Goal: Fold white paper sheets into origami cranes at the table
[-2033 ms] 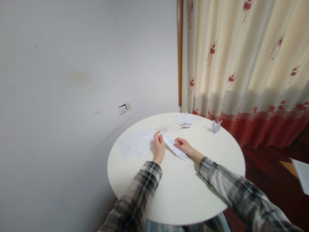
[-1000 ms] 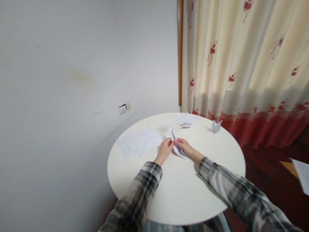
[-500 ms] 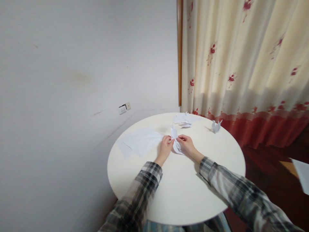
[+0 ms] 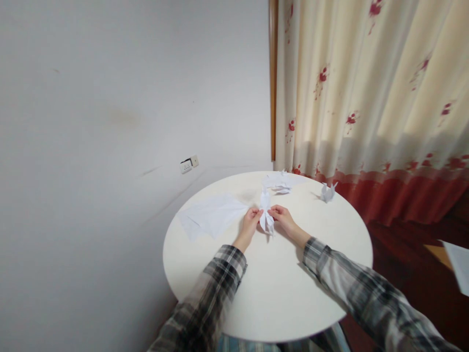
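A folded white paper figure (image 4: 266, 208) stands lengthwise between my two hands, over the middle of the round white table (image 4: 278, 293). My left hand (image 4: 252, 220) pinches its left edge between thumb and fingers. On the opposite edge, my right hand (image 4: 284, 217) pinches it the same way. The lower end of the paper spreads into several pointed flaps, and its upper end is narrow. Left of my hands lie flat, creased white paper sheets (image 4: 212, 215).
More folded white paper (image 4: 281, 186) lies at the table's back. A small folded paper figure (image 4: 328, 192) stands at the back right. A wall with a socket (image 4: 186, 166) is on the left, a flowered curtain (image 4: 351, 98) behind on the right.
The paper between my hands has turned and straightened: its lower end has swung left and now shows separate flaps. Both hands stay at nearly the same place, still pinching.
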The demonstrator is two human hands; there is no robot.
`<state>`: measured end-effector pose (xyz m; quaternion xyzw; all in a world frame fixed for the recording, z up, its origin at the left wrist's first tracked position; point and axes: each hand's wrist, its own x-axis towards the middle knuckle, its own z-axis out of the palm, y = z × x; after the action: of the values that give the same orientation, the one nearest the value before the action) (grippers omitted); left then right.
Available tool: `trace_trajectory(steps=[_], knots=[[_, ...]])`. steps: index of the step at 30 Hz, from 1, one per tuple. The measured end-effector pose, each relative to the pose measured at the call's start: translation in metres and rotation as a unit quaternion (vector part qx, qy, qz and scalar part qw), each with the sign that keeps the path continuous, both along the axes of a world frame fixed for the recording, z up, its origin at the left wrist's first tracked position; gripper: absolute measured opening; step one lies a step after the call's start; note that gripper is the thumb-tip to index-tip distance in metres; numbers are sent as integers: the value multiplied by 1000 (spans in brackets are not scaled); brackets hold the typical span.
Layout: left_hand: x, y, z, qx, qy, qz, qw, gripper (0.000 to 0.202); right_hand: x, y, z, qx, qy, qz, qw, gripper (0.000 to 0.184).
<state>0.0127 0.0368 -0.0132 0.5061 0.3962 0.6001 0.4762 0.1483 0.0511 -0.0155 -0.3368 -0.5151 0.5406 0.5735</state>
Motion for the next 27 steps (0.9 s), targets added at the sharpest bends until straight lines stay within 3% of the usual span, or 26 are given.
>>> trace_trajectory(steps=[9,15,21,27], knots=[[0,-1,1,-6,14,-5,1000,36,-1,1,-1,12,-12,-28,999,29],[3,-4,1,-17,35,-64,997,33,3,2,1,27,12,-95,995,30],[8,-10,3,-86,-68,-175,978,36,9,1,4,1,75,-77,994,27],[9,-12,3,-120,-56,-189,973,37,11,6,0,-4,123,-75,990,27]])
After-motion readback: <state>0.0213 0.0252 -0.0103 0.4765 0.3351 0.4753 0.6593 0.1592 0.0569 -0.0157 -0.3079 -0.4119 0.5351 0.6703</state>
